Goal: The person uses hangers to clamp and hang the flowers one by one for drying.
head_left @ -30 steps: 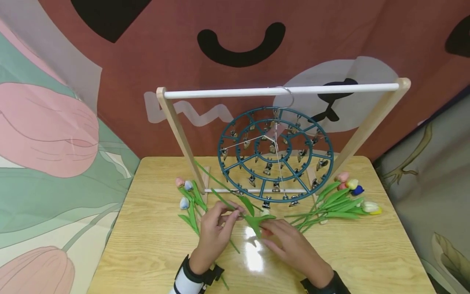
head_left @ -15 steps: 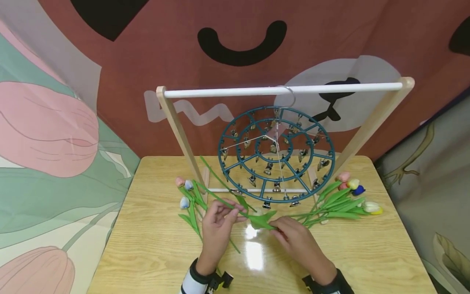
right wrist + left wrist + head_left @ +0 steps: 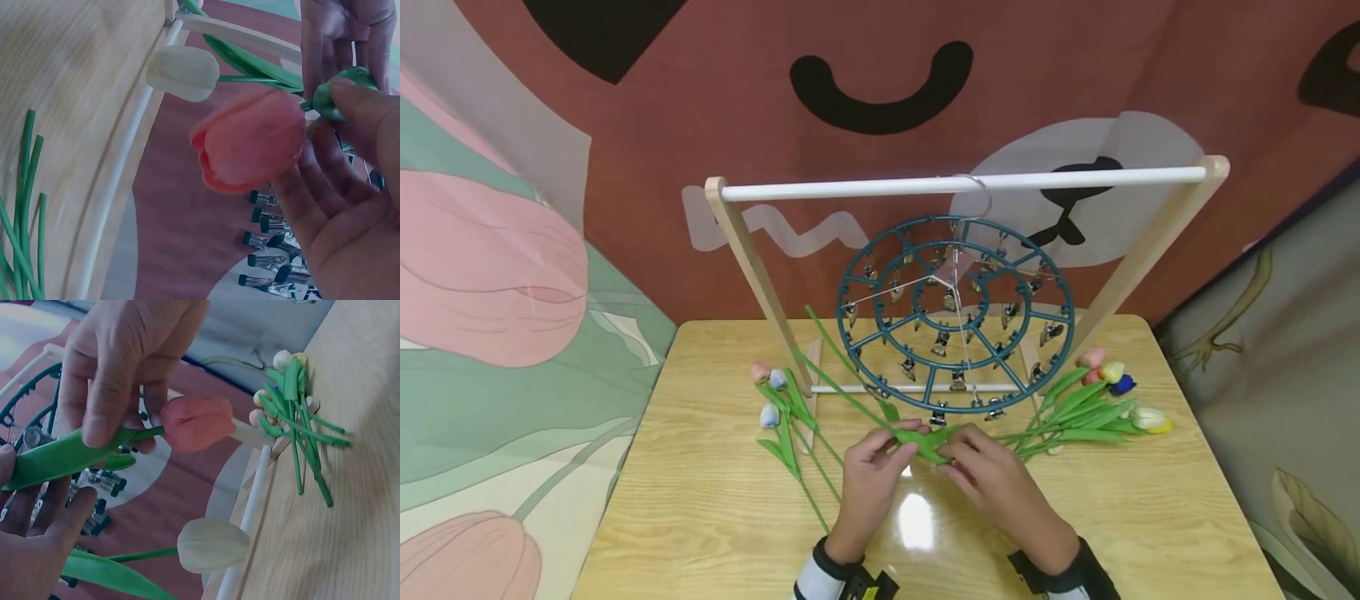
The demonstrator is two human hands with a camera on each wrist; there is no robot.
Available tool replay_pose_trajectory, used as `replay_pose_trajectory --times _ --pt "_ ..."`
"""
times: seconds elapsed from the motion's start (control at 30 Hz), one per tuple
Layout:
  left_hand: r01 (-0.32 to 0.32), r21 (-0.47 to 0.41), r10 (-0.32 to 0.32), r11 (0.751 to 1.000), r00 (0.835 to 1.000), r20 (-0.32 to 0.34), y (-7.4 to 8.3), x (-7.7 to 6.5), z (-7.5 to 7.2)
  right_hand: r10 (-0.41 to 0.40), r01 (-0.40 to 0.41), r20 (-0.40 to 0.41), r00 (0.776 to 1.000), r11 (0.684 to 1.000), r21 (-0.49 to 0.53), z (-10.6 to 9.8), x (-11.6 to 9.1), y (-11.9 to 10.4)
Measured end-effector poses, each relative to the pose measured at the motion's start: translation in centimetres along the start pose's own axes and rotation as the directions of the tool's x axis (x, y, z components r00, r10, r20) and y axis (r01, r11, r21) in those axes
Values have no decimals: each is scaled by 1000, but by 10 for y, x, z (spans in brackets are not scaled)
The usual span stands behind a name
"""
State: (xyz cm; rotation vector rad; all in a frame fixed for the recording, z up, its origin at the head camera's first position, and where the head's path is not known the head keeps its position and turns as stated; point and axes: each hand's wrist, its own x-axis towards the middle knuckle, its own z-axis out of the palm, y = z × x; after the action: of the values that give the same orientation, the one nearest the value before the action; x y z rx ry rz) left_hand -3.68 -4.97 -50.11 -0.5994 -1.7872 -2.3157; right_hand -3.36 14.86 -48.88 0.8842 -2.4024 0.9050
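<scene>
A coral-pink artificial tulip (image 3: 197, 423) with a green stem and leaf is between my two hands. In the head view, my left hand (image 3: 874, 475) pinches its leaf and stem with thumb and fingers. My right hand (image 3: 996, 487) grips the green part just behind the bloom, thumb on top, as the right wrist view also shows. The bloom is hidden by the right hand in the head view. Behind the hands a white tulip (image 3: 183, 73) is held at the rack; what fastens it is hidden. A round blue clip hanger (image 3: 955, 312) hangs just beyond.
The hanger hooks on the white bar (image 3: 962, 182) of a wooden stand (image 3: 748, 267). Several tulips (image 3: 1090, 412) lie at the table's right, with pink, yellow, blue and white blooms. Pink and pale-blue tulips (image 3: 786, 417) lie left. Many metal clips (image 3: 940, 343) dangle from the hanger.
My left hand has moved right along the tulip, closer to my right hand. The right hand first drew back to the right, then shifted slightly left. The stem swung with them.
</scene>
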Motion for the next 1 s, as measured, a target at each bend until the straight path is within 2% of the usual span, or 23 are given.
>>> replay_pose_trajectory --times 0.17,0.3,0.4,0.53,0.7,0.87,1.0 --pt "9 85 -2 996 997 -73 -4 2 -4 78 -78 -32 996 997 -1 -2 5 -4" --pt "42 145 -30 988 996 -85 -7 2 -7 135 -135 -67 989 991 -2 -5 13 -6" --pt "43 198 -26 979 996 -89 -9 2 -8 160 -159 -54 986 987 24 -8 22 -9" --pt "32 217 -11 976 995 -98 -10 1 -7 139 -135 -60 989 989 57 -9 37 -11" --pt "-7 250 30 968 995 -91 -13 2 -6 62 -53 -124 990 996 74 -6 50 -9" --pt "4 252 19 968 996 -89 -14 3 -4 90 -75 -131 987 990 118 -4 53 -8" --pt "50 235 -25 971 993 -111 -13 4 -5 144 -120 -127 981 975 185 -1 52 -7"
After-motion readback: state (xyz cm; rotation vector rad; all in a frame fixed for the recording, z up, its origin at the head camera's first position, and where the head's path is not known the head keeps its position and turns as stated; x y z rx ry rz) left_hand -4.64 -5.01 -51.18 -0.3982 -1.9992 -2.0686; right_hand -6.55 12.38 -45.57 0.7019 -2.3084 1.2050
